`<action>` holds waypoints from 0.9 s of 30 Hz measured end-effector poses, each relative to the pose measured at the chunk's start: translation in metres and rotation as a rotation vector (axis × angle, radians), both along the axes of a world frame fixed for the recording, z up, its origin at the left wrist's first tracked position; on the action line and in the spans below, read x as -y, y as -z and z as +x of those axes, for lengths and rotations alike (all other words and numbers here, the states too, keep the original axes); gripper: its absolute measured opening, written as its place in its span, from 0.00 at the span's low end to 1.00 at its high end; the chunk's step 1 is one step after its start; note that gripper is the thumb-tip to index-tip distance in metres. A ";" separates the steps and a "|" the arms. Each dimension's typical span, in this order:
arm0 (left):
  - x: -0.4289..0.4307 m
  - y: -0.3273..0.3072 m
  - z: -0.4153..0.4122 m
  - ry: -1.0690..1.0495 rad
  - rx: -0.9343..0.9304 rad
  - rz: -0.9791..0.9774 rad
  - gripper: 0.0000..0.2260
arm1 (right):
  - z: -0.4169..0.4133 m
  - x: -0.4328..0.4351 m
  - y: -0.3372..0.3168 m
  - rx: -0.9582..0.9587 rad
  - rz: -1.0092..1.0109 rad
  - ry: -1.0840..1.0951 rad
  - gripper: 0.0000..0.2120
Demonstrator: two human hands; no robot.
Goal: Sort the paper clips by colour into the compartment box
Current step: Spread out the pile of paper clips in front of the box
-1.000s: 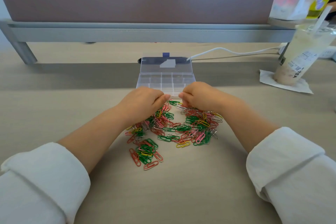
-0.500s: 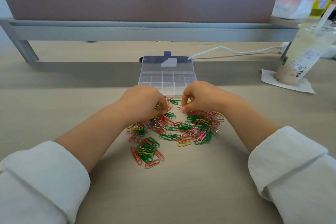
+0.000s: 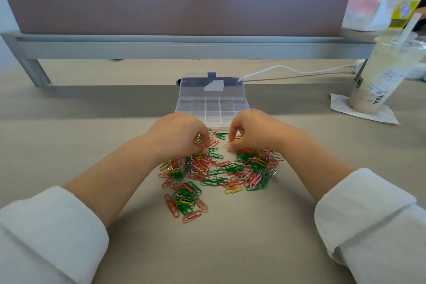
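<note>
A person's right hand [image 3: 255,131] pinches a pale clip at the far edge of a heap of green, red, pink, yellow and silver paper clips [image 3: 216,173] on a beige desk [image 3: 69,136]; the left hand [image 3: 177,136] presses curled fingers into it. A clear compartment box [image 3: 212,106] lies open just beyond.

You have open worktop [image 3: 69,122] left of the compartment box [image 3: 212,108] and paper clips [image 3: 216,170]. To your right, the drink cup [image 3: 382,71] obstructs; behind the box, a cable [image 3: 288,69] and partition rail [image 3: 184,46] block passage.

Mixed-colour paper clips [image 3: 221,173] heaped on desk; clear compartment box [image 3: 212,108] open, just beyond.
</note>
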State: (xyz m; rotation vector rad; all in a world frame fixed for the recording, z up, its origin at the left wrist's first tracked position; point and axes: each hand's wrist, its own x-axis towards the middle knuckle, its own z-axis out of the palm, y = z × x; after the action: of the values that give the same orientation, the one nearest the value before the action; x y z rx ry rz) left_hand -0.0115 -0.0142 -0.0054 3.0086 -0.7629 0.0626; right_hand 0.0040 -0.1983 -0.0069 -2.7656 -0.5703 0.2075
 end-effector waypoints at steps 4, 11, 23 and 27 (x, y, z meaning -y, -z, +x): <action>0.001 -0.001 -0.001 0.021 -0.070 -0.010 0.06 | 0.001 -0.002 0.002 0.010 -0.001 0.000 0.06; -0.003 -0.002 0.002 0.014 -0.171 0.019 0.07 | 0.000 -0.006 0.004 0.068 -0.020 -0.046 0.03; 0.006 0.008 -0.001 0.041 -0.112 -0.044 0.07 | 0.000 -0.003 0.001 -0.074 0.329 -0.026 0.04; 0.004 0.008 0.000 0.039 -0.179 -0.057 0.03 | 0.001 -0.003 0.002 -0.069 0.298 -0.008 0.05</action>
State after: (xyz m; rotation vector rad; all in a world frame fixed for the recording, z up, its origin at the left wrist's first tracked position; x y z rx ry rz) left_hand -0.0111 -0.0179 -0.0131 2.8941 -0.7865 -0.1809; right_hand 0.0049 -0.1956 -0.0093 -2.4593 -0.5463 0.2013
